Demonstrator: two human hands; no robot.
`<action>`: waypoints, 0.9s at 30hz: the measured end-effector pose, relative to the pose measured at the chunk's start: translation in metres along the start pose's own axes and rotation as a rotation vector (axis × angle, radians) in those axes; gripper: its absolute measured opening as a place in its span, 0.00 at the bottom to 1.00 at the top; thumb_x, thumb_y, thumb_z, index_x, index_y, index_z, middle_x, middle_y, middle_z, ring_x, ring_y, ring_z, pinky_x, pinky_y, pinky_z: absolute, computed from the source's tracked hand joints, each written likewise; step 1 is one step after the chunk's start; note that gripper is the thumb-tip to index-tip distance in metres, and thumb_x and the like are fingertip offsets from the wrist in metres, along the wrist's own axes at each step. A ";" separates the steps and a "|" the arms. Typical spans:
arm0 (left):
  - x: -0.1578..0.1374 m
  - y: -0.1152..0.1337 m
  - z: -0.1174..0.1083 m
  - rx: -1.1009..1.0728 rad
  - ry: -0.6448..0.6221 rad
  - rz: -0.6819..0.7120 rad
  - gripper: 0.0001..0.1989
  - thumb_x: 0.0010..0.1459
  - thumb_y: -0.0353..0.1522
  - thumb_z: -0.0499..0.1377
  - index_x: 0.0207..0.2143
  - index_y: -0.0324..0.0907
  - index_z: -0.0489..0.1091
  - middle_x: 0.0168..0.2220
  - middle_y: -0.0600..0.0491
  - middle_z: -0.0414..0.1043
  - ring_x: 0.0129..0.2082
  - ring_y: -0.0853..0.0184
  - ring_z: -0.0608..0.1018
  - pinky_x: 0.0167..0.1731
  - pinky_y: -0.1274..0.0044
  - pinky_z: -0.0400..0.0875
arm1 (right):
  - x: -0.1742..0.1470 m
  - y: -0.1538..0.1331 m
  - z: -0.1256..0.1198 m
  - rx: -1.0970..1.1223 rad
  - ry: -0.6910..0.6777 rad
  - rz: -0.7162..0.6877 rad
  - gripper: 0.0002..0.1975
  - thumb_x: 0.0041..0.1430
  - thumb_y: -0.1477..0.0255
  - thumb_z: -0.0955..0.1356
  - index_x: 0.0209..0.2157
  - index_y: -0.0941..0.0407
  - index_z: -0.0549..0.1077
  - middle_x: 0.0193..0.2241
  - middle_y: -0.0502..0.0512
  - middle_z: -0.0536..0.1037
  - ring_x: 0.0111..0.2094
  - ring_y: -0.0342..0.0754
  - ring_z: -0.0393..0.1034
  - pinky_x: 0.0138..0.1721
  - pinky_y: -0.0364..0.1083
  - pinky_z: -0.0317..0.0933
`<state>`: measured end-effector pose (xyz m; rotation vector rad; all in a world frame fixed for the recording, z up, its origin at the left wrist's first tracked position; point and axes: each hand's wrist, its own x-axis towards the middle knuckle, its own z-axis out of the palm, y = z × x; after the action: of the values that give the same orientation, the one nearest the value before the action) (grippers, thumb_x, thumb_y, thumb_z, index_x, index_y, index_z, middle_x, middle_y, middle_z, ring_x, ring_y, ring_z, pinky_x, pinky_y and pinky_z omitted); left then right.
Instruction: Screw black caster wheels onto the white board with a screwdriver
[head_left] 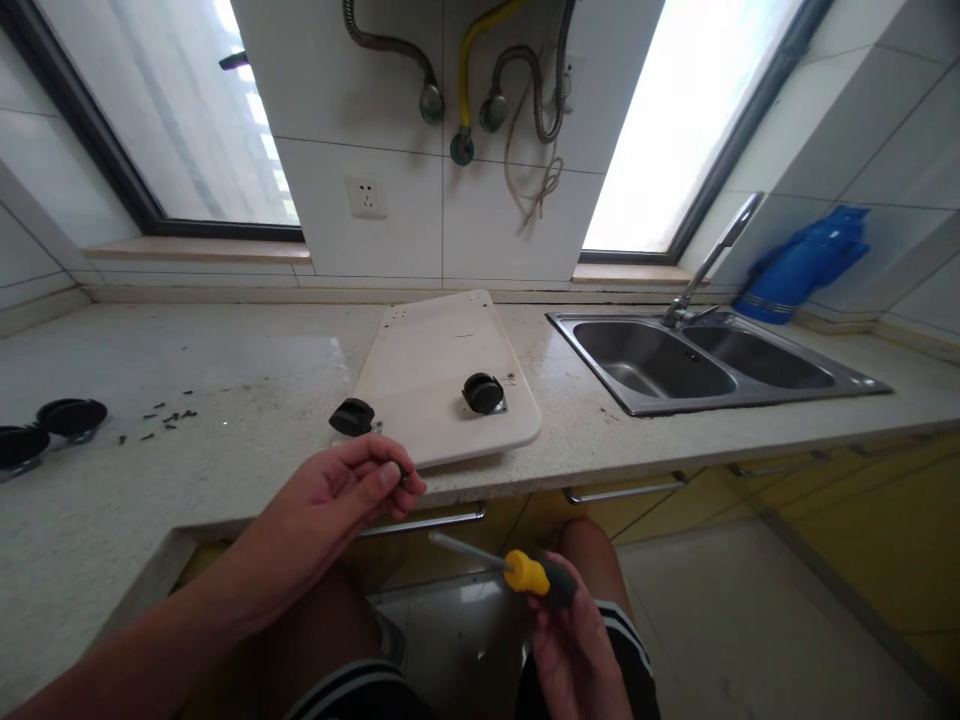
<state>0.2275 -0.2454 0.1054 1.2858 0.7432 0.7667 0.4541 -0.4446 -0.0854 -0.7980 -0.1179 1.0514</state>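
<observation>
My left hand (352,495) is closed in a pinch at the near edge of the counter. Between thumb and fingertips shows a small dark screw (403,474), mostly covered by the fingers. Lower down, my right hand (574,630) grips a screwdriver (529,572) by its yellow and black handle, its shaft pointing left toward the drawer fronts. Just beyond my left hand lies a white board (431,370) on the counter. One black caster wheel (352,416) sits at the board's near left corner and another caster wheel (482,393) near its right side.
Several loose dark screws (171,420) are scattered on the counter (247,440) at left. Two more casters (71,415) lie at the far left. A double steel sink (645,355) with a faucet (679,310) is at right, beside a blue thermos-like jug (806,265). Drawer handles (626,490) protrude below the counter.
</observation>
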 end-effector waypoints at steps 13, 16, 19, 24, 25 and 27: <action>-0.006 -0.003 0.010 -0.020 0.002 -0.004 0.19 0.57 0.49 0.79 0.37 0.44 0.84 0.33 0.54 0.80 0.35 0.72 0.81 0.38 0.85 0.77 | -0.010 -0.002 0.036 0.045 0.123 0.083 0.28 0.43 0.62 0.88 0.47 0.52 0.88 0.48 0.58 0.89 0.42 0.47 0.87 0.46 0.42 0.82; -0.006 -0.007 0.009 -0.020 -0.024 -0.003 0.18 0.59 0.49 0.77 0.39 0.45 0.84 0.34 0.54 0.81 0.35 0.71 0.82 0.39 0.84 0.78 | -0.011 -0.005 0.042 0.057 0.175 0.090 0.30 0.38 0.61 0.90 0.45 0.52 0.88 0.46 0.59 0.89 0.40 0.47 0.87 0.44 0.38 0.80; -0.008 -0.008 0.009 -0.028 -0.023 -0.006 0.18 0.60 0.48 0.77 0.40 0.44 0.83 0.35 0.53 0.82 0.35 0.71 0.82 0.39 0.83 0.79 | -0.011 -0.006 0.046 0.062 0.206 0.097 0.31 0.34 0.61 0.90 0.43 0.52 0.89 0.44 0.59 0.90 0.39 0.46 0.87 0.44 0.37 0.79; -0.010 -0.007 0.010 -0.012 0.000 -0.003 0.17 0.61 0.47 0.77 0.40 0.43 0.83 0.35 0.52 0.83 0.35 0.69 0.83 0.40 0.81 0.80 | -0.012 -0.005 0.041 0.052 0.194 0.078 0.29 0.37 0.62 0.90 0.44 0.51 0.88 0.46 0.56 0.90 0.41 0.46 0.87 0.45 0.38 0.80; -0.010 -0.007 0.011 -0.013 0.012 0.000 0.17 0.61 0.46 0.77 0.40 0.43 0.83 0.35 0.52 0.83 0.35 0.69 0.83 0.40 0.81 0.80 | -0.012 -0.005 0.038 0.045 0.185 0.076 0.29 0.38 0.62 0.90 0.44 0.51 0.88 0.46 0.56 0.89 0.42 0.46 0.87 0.45 0.39 0.80; -0.010 -0.008 0.011 -0.016 0.034 0.012 0.17 0.60 0.46 0.77 0.40 0.43 0.83 0.35 0.52 0.83 0.35 0.69 0.83 0.40 0.81 0.80 | -0.012 -0.005 0.032 0.021 0.156 0.059 0.28 0.41 0.61 0.89 0.45 0.51 0.88 0.47 0.57 0.89 0.43 0.47 0.87 0.46 0.40 0.81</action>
<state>0.2315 -0.2600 0.0998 1.2661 0.7561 0.8046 0.4371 -0.4381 -0.0562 -0.8657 0.0493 1.0405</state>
